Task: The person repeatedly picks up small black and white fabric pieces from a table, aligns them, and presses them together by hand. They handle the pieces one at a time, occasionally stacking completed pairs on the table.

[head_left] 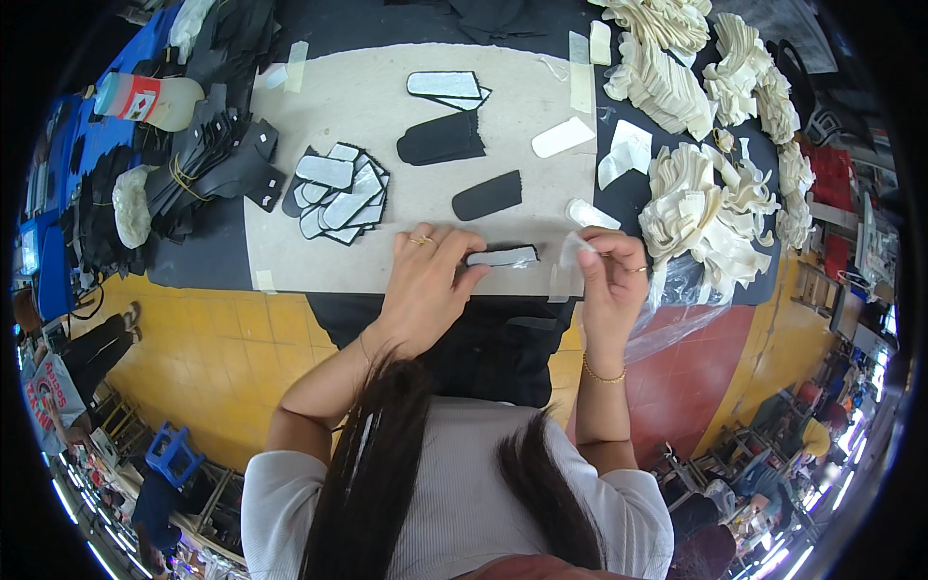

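Near the front edge of the board, my left hand (430, 275) grips the left end of a small black fabric piece (503, 257) with a pale, shiny strip facing up. To its right, my right hand (614, 275) pinches a thin translucent white film (572, 253) between thumb and fingers. A white rounded piece (592, 214) lies just beyond the right fingers. Farther off are a dark rounded fabric piece (487, 196) and a short stack of black pieces (441, 138). A pile of black-edged pieces with silvery-white faces (350, 193) sits left of these, beyond my left hand.
A pale board (319, 97) is taped onto the dark table. Bundled black fabric (208, 155) and a bottle of pale liquid (150, 101) stand at left. Cream fabric stacks (691, 198) crowd the right side, with clear plastic (677, 324) hanging over the edge.
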Action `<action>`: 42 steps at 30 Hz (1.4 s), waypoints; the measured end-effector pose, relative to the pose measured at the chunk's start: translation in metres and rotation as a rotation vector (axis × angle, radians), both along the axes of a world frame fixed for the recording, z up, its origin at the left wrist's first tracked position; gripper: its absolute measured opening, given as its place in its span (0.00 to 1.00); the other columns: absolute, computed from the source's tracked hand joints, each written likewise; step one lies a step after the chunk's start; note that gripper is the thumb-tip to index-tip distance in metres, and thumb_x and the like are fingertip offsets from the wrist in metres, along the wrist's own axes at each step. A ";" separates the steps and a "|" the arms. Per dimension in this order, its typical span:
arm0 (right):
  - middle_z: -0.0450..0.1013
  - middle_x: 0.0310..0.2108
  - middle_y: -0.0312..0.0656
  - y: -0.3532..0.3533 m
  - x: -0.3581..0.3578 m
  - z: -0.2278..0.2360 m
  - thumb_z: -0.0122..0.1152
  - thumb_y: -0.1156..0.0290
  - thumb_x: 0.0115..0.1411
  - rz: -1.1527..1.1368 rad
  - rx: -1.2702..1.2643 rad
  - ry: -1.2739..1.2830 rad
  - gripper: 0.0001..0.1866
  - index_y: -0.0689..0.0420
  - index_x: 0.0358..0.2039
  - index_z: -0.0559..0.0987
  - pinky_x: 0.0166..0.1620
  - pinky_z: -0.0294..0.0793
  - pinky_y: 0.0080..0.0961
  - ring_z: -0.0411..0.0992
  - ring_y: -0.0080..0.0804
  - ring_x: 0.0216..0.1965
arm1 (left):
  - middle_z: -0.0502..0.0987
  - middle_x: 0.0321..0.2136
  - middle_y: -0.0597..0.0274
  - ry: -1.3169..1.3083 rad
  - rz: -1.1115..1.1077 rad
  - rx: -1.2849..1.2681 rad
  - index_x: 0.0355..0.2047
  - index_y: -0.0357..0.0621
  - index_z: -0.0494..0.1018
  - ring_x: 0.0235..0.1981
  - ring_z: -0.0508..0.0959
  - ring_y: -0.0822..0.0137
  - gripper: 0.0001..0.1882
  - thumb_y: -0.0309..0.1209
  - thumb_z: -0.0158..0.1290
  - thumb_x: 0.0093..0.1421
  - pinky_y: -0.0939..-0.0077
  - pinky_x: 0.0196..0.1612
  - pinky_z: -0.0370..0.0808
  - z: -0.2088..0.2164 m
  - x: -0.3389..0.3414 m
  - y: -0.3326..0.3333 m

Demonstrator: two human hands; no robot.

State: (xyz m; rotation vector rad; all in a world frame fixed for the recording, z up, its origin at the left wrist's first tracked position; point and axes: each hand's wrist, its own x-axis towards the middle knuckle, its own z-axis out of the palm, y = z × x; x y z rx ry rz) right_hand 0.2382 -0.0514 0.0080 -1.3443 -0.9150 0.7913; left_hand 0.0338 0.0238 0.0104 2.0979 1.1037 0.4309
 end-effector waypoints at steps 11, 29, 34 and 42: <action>0.75 0.37 0.35 -0.001 -0.005 -0.004 0.65 0.78 0.64 -0.019 -0.069 0.125 0.06 0.61 0.40 0.76 0.45 0.70 0.16 0.70 0.18 0.38 | 0.79 0.35 0.61 -0.049 0.531 0.176 0.41 0.40 0.81 0.39 0.77 0.69 0.13 0.25 0.66 0.55 0.75 0.44 0.72 0.046 -0.082 0.056; 0.72 0.39 0.32 0.009 -0.006 0.001 0.67 0.78 0.62 -0.030 -0.071 -0.138 0.07 0.58 0.40 0.81 0.26 0.55 0.10 0.63 0.11 0.30 | 0.78 0.34 0.62 0.111 0.029 0.473 0.38 0.45 0.80 0.40 0.76 0.59 0.09 0.29 0.62 0.57 0.64 0.45 0.67 0.010 -0.002 0.094; 0.74 0.37 0.32 0.011 -0.004 0.004 0.67 0.76 0.63 -0.110 -0.146 -0.049 0.07 0.59 0.42 0.80 0.27 0.58 0.11 0.63 0.11 0.30 | 0.78 0.32 0.63 -0.106 -0.113 0.105 0.41 0.47 0.80 0.36 0.76 0.61 0.10 0.31 0.62 0.58 0.66 0.45 0.65 0.034 -0.010 0.047; 0.78 0.33 0.34 0.034 -0.008 0.007 0.68 0.74 0.62 0.025 -0.114 -0.097 0.08 0.61 0.40 0.82 0.28 0.60 0.14 0.63 0.12 0.26 | 0.74 0.48 0.62 0.126 -0.004 0.424 0.47 0.47 0.79 0.50 0.71 0.57 0.19 0.36 0.65 0.55 0.59 0.51 0.62 0.006 -0.001 0.044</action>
